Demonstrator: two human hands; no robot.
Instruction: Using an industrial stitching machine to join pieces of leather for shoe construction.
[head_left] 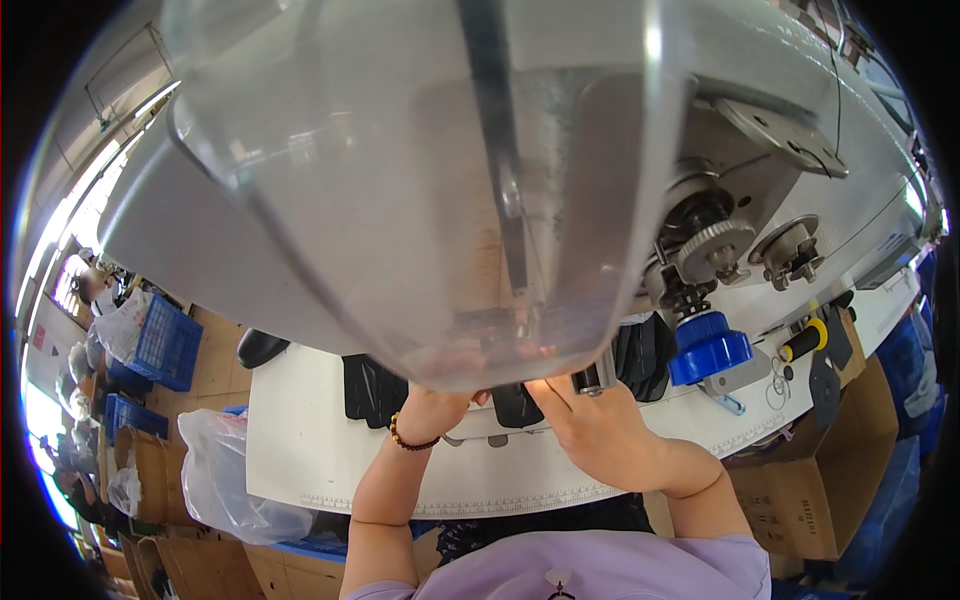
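Observation:
Beneath a clear plastic guard (400,250) of a sewing machine, both my hands are close together. A small black flat piece (517,407) with a rounded near end lies between them on the white table (300,440). My left hand (433,412), with a beaded bracelet at the wrist, is at the left of this piece; its fingers are mostly hidden by the guard. My right hand (592,422) stretches its fingers forward along the piece's right edge, their tips blurred behind the plastic. A bright light falls on the fingers beside a metal cylinder (592,378).
Stacked black pieces (372,390) lie left of my hands, and more black pieces (642,355) lie to the right. A blue knob (708,347) hangs from the machine. A cardboard box (830,470) stands at right, a plastic bag (235,480) and blue crate (165,342) at left.

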